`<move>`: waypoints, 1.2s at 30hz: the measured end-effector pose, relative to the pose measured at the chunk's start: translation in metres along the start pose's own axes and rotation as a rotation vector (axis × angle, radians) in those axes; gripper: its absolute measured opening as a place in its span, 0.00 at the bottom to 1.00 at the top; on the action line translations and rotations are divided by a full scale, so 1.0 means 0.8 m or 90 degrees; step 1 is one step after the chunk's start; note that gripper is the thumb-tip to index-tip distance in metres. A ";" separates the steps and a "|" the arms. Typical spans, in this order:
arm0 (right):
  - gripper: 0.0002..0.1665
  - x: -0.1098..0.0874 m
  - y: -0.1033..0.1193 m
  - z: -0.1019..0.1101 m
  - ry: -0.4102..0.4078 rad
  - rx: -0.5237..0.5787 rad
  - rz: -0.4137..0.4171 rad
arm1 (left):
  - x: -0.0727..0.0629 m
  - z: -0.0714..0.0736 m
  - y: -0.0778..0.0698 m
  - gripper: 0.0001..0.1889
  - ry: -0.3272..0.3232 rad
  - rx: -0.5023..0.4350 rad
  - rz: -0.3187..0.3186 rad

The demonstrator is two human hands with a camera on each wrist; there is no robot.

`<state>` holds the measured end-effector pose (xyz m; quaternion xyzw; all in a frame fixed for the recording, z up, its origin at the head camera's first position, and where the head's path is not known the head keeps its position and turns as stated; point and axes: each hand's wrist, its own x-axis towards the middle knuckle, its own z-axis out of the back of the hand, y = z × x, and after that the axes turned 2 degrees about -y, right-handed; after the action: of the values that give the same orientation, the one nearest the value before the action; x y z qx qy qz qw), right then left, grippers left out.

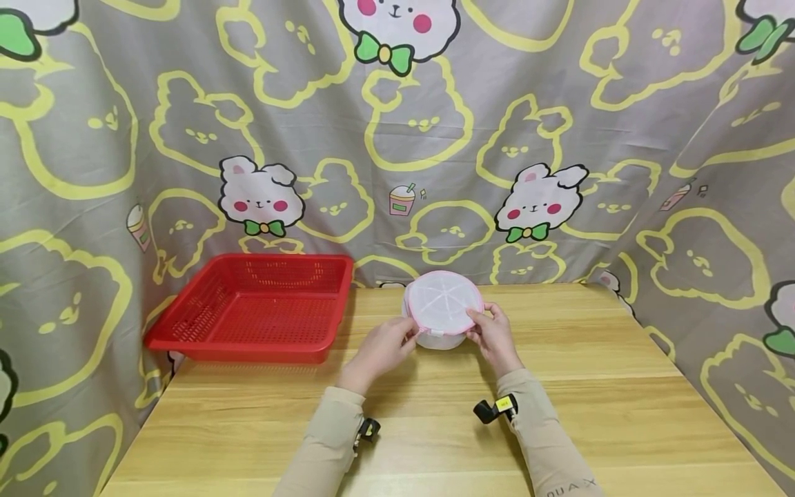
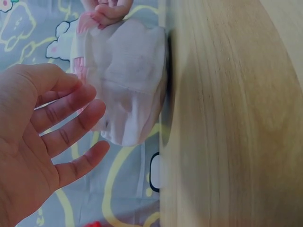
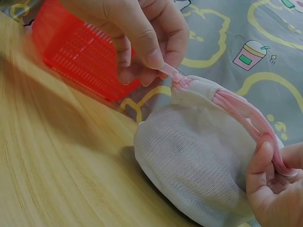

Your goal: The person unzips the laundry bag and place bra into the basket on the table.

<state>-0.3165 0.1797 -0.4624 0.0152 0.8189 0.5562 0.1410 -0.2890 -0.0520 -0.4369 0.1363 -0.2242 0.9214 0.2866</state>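
Note:
A round white mesh laundry bag [image 1: 444, 304] with a pink zipper edge stands on the wooden table, its lid panel tilted up towards me. At its near left edge my left hand [image 1: 386, 347] pinches a small pink tab at the zipper's end, between thumb and forefinger. My right hand [image 1: 493, 335] grips the bag's rim on the right, thumb on top. Up close in the right wrist view, the pink zipper band [image 3: 248, 118] bows outward between the two hands. Whatever lies inside the bag is hidden by the mesh.
Left of the bag sits a red plastic basket [image 1: 248, 351] with perforated walls, close to the table's back left. Behind the table [image 1: 596, 386] hangs a grey curtain [image 1: 428, 186] printed with cartoon rabbits, which also runs along both sides.

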 end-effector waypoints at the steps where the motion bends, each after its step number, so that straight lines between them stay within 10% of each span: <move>1: 0.08 0.000 0.000 0.000 0.000 -0.001 0.001 | 0.000 0.000 -0.001 0.02 0.001 0.000 0.000; 24: 0.10 -0.001 0.008 0.007 0.049 -0.069 -0.033 | -0.004 0.005 0.021 0.04 -0.001 -0.016 0.025; 36: 0.12 0.003 0.009 0.011 0.060 -0.096 -0.047 | 0.001 -0.003 0.013 0.05 -0.052 -0.046 0.154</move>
<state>-0.3177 0.1912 -0.4596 -0.0520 0.7803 0.6109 0.1238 -0.2964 -0.0581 -0.4421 0.1351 -0.2832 0.9344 0.1687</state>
